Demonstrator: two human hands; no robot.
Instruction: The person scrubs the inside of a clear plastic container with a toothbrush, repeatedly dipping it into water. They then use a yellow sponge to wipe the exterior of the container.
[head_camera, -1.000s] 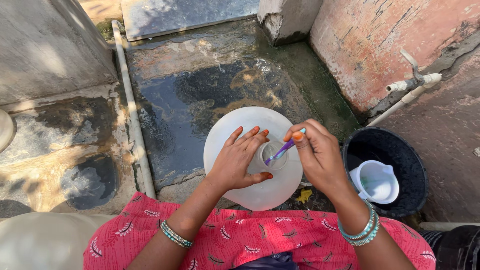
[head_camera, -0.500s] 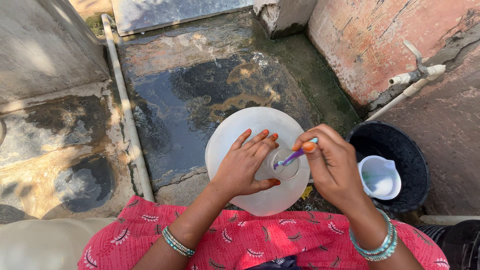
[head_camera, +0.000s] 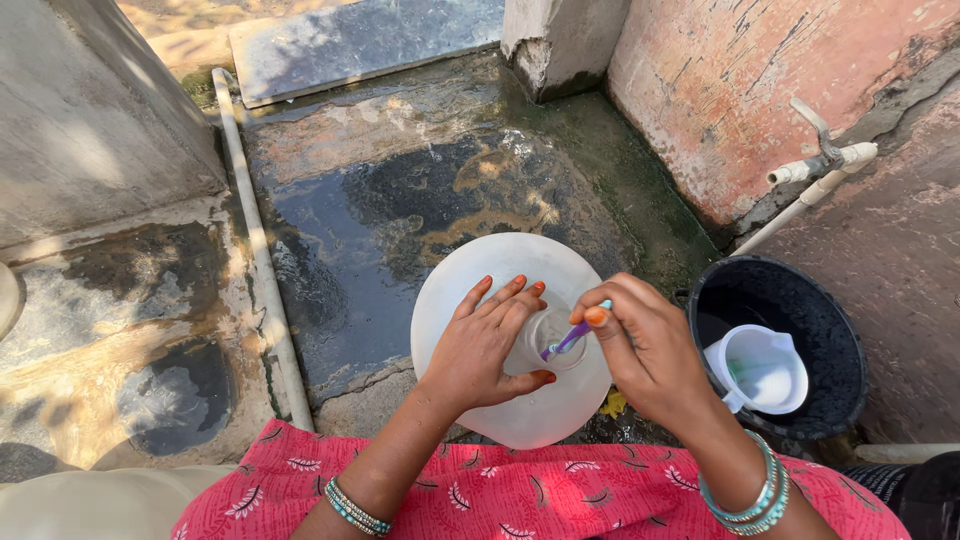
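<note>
Left hand (head_camera: 487, 345) grips the translucent jug (head_camera: 500, 300) at its neck; right hand (head_camera: 645, 350), fingers pinching a purple brush (head_camera: 568, 338), should scrub straight down the mouth.

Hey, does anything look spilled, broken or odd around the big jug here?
Water is pooled on the stained concrete floor beyond the translucent white plastic jug, and the pink wall has peeling paint. The jug itself looks intact.
</note>
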